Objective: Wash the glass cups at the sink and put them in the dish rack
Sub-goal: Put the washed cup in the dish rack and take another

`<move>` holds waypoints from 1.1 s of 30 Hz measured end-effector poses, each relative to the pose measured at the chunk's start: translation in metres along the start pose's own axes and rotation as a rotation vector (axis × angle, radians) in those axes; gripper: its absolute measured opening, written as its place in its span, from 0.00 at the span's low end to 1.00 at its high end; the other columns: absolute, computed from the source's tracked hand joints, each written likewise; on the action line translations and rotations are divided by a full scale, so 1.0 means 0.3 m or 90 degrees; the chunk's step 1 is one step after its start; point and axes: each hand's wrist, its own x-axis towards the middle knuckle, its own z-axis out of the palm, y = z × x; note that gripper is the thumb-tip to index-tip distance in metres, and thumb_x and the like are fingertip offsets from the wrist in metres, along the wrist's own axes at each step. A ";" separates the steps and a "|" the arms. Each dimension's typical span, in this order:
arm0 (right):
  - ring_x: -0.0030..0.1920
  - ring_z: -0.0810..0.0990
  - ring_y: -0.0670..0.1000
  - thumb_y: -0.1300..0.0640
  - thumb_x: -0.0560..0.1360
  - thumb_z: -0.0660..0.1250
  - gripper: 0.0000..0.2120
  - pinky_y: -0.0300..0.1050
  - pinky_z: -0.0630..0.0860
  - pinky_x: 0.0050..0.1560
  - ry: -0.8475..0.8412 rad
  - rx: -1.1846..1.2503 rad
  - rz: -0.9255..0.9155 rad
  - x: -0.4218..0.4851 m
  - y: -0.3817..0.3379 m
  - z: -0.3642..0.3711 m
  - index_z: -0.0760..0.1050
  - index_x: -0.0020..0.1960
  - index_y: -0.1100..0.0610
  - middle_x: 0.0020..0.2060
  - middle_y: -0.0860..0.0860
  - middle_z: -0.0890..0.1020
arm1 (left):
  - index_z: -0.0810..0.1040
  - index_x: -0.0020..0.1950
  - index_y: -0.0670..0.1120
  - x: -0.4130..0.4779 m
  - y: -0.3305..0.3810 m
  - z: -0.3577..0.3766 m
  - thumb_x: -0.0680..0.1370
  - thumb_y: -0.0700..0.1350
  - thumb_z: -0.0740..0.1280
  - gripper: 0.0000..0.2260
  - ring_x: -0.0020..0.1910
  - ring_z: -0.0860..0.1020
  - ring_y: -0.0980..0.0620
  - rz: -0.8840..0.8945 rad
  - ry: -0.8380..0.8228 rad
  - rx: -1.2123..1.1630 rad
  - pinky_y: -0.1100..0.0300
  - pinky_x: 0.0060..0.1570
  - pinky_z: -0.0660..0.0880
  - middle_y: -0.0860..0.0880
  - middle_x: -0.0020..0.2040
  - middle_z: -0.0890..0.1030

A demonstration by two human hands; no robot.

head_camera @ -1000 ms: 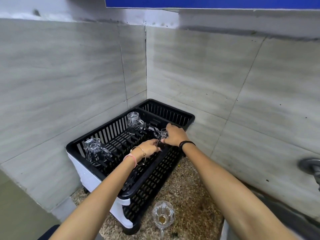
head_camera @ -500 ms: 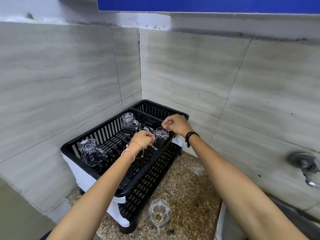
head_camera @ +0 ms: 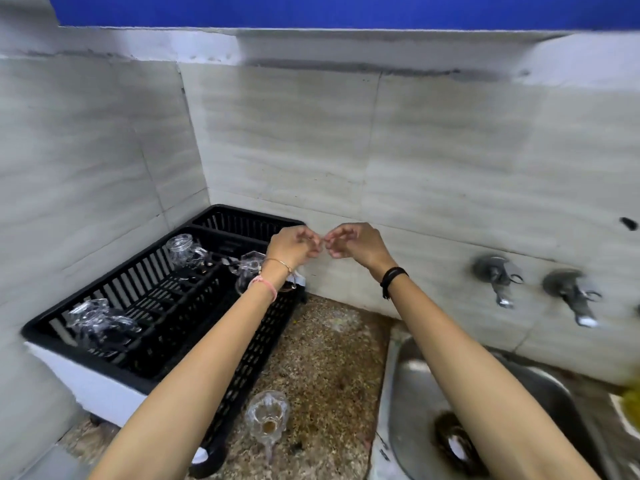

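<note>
Over the dish rack's [head_camera: 104, 362] end, left hand [head_camera: 292, 244] and right hand [head_camera: 353, 242] have released the third cup [head_camera: 250, 268], fingers [head_camera: 341, 232] loosely curled, empty; the counter cup [head_camera: 266, 414] is next.

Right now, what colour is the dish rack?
The dish rack is black, with a white base under it, seen in the head view.

Grey streaked wall tiles [head_camera: 415, 150], speckled granite counter [head_camera: 329, 368] (stained in places), blue band [head_camera: 346, 8] overhead
</note>
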 end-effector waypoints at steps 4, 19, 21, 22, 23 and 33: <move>0.36 0.81 0.48 0.70 0.74 0.61 0.10 0.40 0.80 0.43 0.070 -0.035 0.034 -0.140 0.101 -0.219 0.81 0.48 0.65 0.38 0.55 0.83 | 0.75 0.38 0.48 -0.036 0.053 0.226 0.78 0.38 0.63 0.10 0.30 0.77 0.59 -0.010 -0.087 -0.035 0.68 0.31 0.71 0.51 0.35 0.81; 0.37 0.80 0.47 0.67 0.76 0.61 0.12 0.43 0.78 0.44 0.277 -0.149 0.185 -0.763 0.618 -0.885 0.79 0.42 0.55 0.36 0.51 0.83 | 0.75 0.41 0.48 -0.377 0.031 1.142 0.80 0.39 0.59 0.10 0.28 0.77 0.62 -0.069 -0.372 -0.098 0.69 0.29 0.71 0.50 0.37 0.80; 0.37 0.80 0.47 0.67 0.76 0.62 0.11 0.43 0.77 0.45 0.300 -0.182 0.202 -0.848 0.681 -0.949 0.80 0.44 0.56 0.37 0.50 0.83 | 0.75 0.41 0.48 -0.421 0.012 1.239 0.80 0.38 0.59 0.10 0.28 0.77 0.63 -0.078 -0.383 -0.105 0.68 0.29 0.71 0.49 0.38 0.80; 0.38 0.80 0.46 0.67 0.76 0.63 0.10 0.41 0.76 0.45 0.314 -0.198 0.209 -0.888 0.713 -0.977 0.81 0.45 0.56 0.37 0.50 0.83 | 0.75 0.42 0.48 -0.440 0.001 1.285 0.80 0.38 0.59 0.10 0.29 0.77 0.63 -0.080 -0.387 -0.105 0.68 0.29 0.71 0.49 0.38 0.80; 0.38 0.79 0.46 0.66 0.76 0.63 0.09 0.39 0.75 0.45 0.332 -0.216 0.213 -0.932 0.743 -1.006 0.81 0.46 0.57 0.38 0.49 0.83 | 0.75 0.42 0.48 -0.463 -0.007 1.333 0.80 0.38 0.60 0.10 0.30 0.78 0.63 -0.085 -0.389 -0.101 0.67 0.30 0.72 0.49 0.38 0.80; 0.66 0.68 0.59 0.56 0.74 0.69 0.22 0.50 0.68 0.65 0.297 -0.483 0.444 -1.189 1.095 -1.203 0.72 0.67 0.54 0.66 0.58 0.72 | 0.75 0.44 0.48 -0.603 -0.101 1.629 0.80 0.36 0.59 0.10 0.37 0.77 0.56 -0.184 -0.410 -0.101 0.64 0.34 0.72 0.51 0.39 0.80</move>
